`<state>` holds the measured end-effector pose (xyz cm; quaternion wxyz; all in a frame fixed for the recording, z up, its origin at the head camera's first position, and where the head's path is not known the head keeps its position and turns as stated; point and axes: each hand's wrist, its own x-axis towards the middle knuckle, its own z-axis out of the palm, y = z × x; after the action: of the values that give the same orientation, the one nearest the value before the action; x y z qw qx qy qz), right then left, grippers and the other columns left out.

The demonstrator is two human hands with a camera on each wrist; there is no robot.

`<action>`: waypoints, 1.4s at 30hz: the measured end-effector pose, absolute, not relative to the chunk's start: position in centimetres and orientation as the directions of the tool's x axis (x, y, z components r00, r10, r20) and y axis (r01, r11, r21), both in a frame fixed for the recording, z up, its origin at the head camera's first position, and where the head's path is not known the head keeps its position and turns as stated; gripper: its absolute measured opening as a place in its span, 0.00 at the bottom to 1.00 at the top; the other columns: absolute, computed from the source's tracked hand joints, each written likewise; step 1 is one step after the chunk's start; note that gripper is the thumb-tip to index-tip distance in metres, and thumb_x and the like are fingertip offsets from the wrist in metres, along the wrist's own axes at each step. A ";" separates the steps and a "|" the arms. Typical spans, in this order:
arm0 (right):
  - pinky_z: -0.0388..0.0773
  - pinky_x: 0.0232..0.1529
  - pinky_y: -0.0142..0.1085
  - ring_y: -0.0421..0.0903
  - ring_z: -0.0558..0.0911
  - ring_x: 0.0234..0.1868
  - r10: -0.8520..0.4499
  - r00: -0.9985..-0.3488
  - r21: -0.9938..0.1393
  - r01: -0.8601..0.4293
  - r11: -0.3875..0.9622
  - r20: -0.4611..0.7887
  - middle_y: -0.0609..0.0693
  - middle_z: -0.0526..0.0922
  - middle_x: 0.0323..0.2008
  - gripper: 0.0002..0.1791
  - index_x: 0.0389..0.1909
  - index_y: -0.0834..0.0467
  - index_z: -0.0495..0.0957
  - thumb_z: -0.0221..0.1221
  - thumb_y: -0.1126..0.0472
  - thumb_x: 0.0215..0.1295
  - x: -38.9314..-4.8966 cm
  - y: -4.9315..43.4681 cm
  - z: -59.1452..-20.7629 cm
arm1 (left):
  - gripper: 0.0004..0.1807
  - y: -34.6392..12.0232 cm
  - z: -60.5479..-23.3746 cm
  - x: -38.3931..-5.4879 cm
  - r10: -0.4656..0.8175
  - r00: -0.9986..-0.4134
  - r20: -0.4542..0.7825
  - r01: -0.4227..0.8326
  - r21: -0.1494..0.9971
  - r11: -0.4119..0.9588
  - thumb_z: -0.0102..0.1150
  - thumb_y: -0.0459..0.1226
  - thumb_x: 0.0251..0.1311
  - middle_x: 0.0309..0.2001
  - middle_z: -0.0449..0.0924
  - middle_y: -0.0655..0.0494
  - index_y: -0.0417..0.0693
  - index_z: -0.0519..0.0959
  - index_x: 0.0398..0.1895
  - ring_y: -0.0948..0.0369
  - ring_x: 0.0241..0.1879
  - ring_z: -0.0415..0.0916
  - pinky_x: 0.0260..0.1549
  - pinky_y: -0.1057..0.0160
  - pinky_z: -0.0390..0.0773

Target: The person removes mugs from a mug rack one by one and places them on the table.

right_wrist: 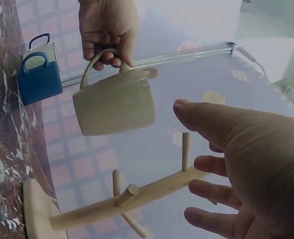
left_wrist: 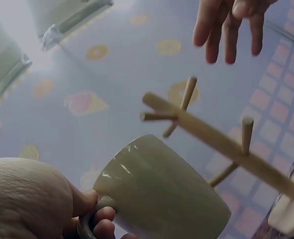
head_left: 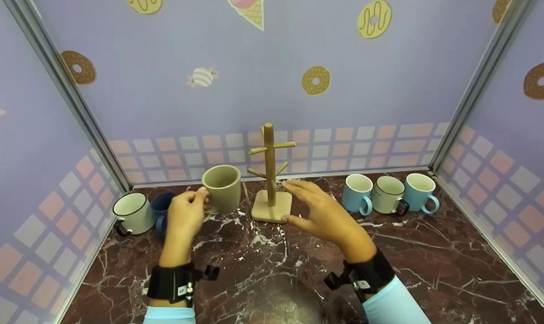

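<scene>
My left hand [head_left: 186, 212] grips the handle of an olive-beige mug [head_left: 224, 191], which is held upright to the left of a wooden mug tree [head_left: 270, 171]. In the left wrist view, thumb and fingers close round the top of the mug's handle [left_wrist: 87, 223]. Several pegs stick out from the tree's post, all bare, above a square wooden base [head_left: 265, 213]. On the tree's right side is my right hand [head_left: 324, 213], its fingers stretched toward the post and holding nothing. The right wrist view shows that hand [right_wrist: 256, 169] with thumb and fingers apart.
At the left stand a cream mug with a dark rim [head_left: 133, 213] and a dark blue mug [head_left: 160, 204], partly behind my left hand. At the right are a light blue mug [head_left: 356, 193], a cream mug [head_left: 387, 195] and another light blue mug [head_left: 418, 192]. Patterned walls enclose the marbled table [head_left: 263, 279].
</scene>
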<state>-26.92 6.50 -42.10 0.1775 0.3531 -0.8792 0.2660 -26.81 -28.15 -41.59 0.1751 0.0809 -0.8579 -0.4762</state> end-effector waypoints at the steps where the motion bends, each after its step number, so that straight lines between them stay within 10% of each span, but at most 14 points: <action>1: 0.74 0.85 0.55 0.58 0.76 0.84 -0.535 -0.682 -0.333 -0.720 0.608 0.498 0.54 0.74 0.84 0.45 0.85 0.55 0.71 0.75 0.44 0.74 -26.9 6.3 -42.3 | 0.25 -28.6 -41.9 -27.0 -0.319 -0.922 0.218 0.016 0.846 0.533 0.57 0.48 0.87 0.41 0.93 0.40 0.39 0.91 0.38 0.45 0.45 0.88 0.41 0.58 0.80; 17: 0.59 0.91 0.55 0.51 0.52 0.95 -0.724 -0.661 -0.339 -0.739 0.582 0.198 0.38 0.47 0.93 0.46 0.91 0.46 0.60 0.60 0.32 0.81 -25.7 1.3 -45.5 | 0.25 -32.1 -45.7 -29.2 -0.428 -0.900 0.082 -0.142 0.873 0.466 0.54 0.45 0.89 0.33 0.92 0.45 0.35 0.90 0.40 0.55 0.34 0.83 0.32 0.64 0.77; 42: 0.59 0.92 0.60 0.54 0.53 0.94 -0.775 -0.621 -0.351 -0.756 0.552 0.117 0.42 0.51 0.93 0.41 0.91 0.48 0.61 0.51 0.33 0.88 -25.7 -0.2 -46.7 | 0.24 -32.7 -49.3 -30.3 -0.453 -0.891 0.039 -0.139 0.925 0.353 0.56 0.41 0.86 0.29 0.91 0.46 0.27 0.90 0.40 0.63 0.22 0.87 0.20 0.73 0.81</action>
<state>-25.69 -0.24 -46.72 -0.0257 0.4347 -0.8807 0.1866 -30.31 -32.70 -49.28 0.1455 0.1829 -0.8096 -0.5384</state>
